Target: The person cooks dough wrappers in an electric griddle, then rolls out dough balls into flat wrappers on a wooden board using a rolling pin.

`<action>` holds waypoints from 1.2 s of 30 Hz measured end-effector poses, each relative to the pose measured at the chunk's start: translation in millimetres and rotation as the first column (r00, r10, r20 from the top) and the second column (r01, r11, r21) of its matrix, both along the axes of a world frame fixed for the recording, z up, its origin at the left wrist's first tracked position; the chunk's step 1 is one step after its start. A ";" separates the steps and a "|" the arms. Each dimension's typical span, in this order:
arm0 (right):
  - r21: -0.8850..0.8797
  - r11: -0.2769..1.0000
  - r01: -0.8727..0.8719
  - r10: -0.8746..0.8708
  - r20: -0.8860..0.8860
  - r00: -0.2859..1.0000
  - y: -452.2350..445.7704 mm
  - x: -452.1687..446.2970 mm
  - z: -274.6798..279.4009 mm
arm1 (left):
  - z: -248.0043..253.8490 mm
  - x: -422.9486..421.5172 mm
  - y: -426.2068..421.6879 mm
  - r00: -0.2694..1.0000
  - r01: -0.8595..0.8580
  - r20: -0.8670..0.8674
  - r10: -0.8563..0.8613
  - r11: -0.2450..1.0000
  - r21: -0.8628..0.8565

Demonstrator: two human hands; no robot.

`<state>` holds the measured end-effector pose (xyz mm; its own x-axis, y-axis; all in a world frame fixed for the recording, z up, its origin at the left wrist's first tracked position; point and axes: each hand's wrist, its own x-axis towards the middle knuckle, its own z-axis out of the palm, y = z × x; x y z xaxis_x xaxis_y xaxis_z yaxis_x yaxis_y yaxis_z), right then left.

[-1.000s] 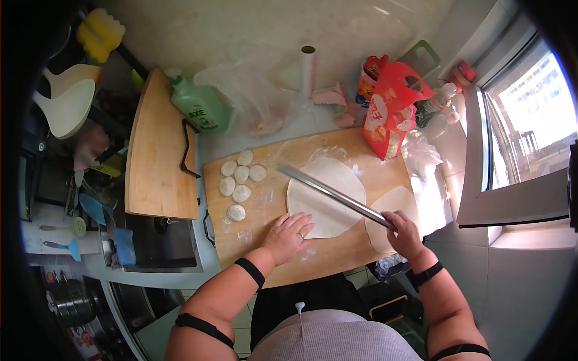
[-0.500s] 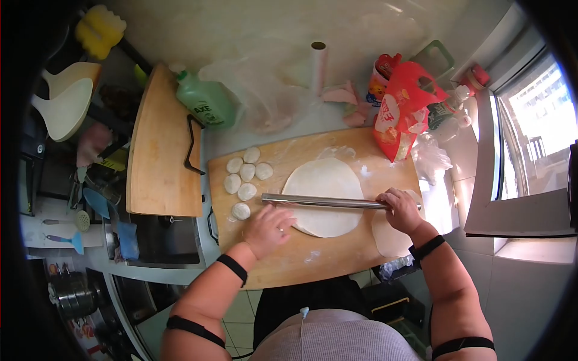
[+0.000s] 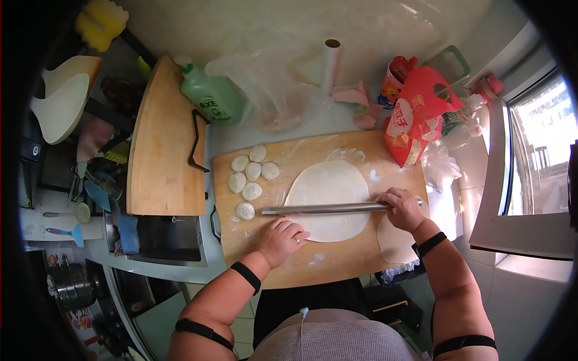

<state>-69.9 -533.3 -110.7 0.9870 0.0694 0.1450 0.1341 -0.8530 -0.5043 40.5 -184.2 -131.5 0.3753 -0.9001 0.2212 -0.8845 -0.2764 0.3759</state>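
A metal rolling pin [image 3: 337, 209] lies level across a wide, thin round of dough [image 3: 331, 180] on the wooden board [image 3: 283, 274]. My right hand [image 3: 401, 207] is wrapped round the pin near its right end. At the lower left edge of the dough is my left hand [image 3: 282, 240], its fingers together and touching the edge; whether they pinch it is hard to see. A second flat dough sheet [image 3: 395, 242] lies partly under my right hand and forearm. Several small dough pieces [image 3: 245, 210] sit at the board's left.
Behind the board stand a green bottle [image 3: 211, 99], a clear plastic bag [image 3: 265, 90], an upright white roll [image 3: 330, 69] and a red bag [image 3: 412, 120]. A second wooden board [image 3: 165, 150] with a black handle is at the left, above the sink [image 3: 171, 240]. An open window is at the right.
The rolling pin has swung from a diagonal to nearly level over the dough. My left hand moved left off the dough, then back to its lower left edge. The camera view shifted slightly.
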 end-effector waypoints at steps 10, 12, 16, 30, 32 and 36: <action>-0.078 0.996 -0.052 0.055 0.040 0.998 1.4 17.0 7.3 | 4.4 6.7 -17.5 0.966 -0.053 -0.256 0.047 0.998 -0.018; -0.023 1.000 0.003 -0.002 0.032 0.999 7.3 19.2 19.9 | 13.0 22.9 -22.2 0.940 -0.181 -0.302 0.162 0.983 -0.037; 0.155 0.988 0.020 -0.022 0.014 1.000 34.1 30.1 16.0 | 16.0 49.7 -44.3 0.854 -0.503 -0.148 0.498 0.864 0.003; -0.162 0.987 0.017 -0.043 -0.157 0.987 132.1 -27.7 -7.9 | -2.5 -58.4 -52.6 0.974 -0.088 -0.189 0.128 0.974 0.210; -0.152 0.988 0.028 -0.054 -0.174 0.983 133.7 -30.2 -12.7 | -6.6 -64.0 -53.1 0.978 -0.105 -0.160 0.136 0.976 0.190; -0.321 0.935 0.148 -0.177 -0.062 0.982 109.4 63.3 -31.5 | -20.0 19.9 -97.3 0.956 -0.268 -0.064 0.288 0.939 0.217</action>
